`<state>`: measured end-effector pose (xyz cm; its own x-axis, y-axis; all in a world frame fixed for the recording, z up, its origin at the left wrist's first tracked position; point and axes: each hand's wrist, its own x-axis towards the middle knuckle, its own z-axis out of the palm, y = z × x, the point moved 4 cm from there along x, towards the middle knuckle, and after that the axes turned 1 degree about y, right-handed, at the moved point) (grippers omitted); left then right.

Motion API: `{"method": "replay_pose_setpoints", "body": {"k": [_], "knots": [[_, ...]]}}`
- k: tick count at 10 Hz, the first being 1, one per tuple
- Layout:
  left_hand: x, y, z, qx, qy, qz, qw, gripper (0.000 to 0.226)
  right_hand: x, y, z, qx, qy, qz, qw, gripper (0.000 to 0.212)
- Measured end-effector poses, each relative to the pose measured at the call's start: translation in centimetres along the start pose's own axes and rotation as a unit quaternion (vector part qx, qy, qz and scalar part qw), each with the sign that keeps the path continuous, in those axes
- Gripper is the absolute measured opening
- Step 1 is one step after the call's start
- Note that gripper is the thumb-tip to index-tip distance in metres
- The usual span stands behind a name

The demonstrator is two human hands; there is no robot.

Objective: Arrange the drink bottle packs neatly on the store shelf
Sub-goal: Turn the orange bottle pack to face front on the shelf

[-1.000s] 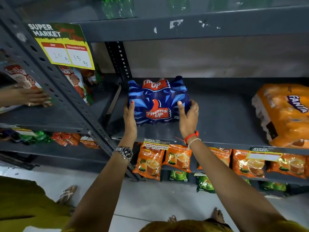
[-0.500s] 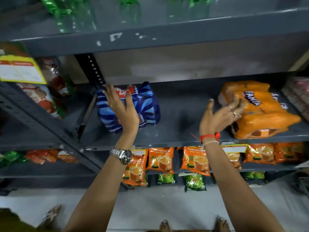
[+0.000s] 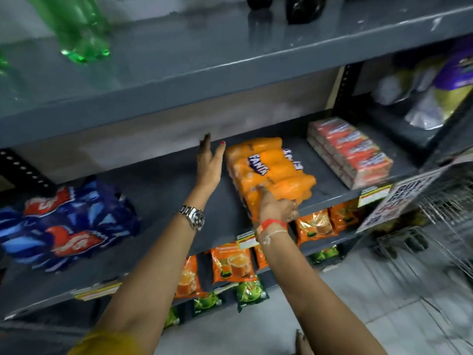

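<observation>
Now your right hand (image 3: pixel 277 208) grips the near corner of the orange bottle pack (image 3: pixel 268 172), which lies on the grey metal shelf (image 3: pixel 166 190) near its front edge. Your left hand (image 3: pixel 208 167) hovers just beside the pack, fingers spread wide, holding nothing. Well apart to the left lies the blue bottle pack (image 3: pixel 69 224). Below hang orange pouches (image 3: pixel 233 262); pale floor tiles (image 3: pixel 358 290) show underneath.

Other goods around the shelves

Green bottles (image 3: pixel 82 29) stand top left, red packets (image 3: pixel 350 152) far right, orange pouches (image 3: pixel 231 262) hang below, wire basket (image 3: pixel 445 208) near right.
</observation>
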<state>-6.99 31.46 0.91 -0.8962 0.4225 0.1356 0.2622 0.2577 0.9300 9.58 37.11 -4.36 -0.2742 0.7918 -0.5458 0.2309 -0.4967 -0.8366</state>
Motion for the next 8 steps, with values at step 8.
{"method": "replay_pose_setpoints", "body": {"k": [8], "knots": [[-7.7,-6.2,3.1,-0.028,0.187,-0.045,0.981,0.064,13.7,-6.6,-2.8,-0.185,-0.345,-0.339,0.856,0.079]]}}
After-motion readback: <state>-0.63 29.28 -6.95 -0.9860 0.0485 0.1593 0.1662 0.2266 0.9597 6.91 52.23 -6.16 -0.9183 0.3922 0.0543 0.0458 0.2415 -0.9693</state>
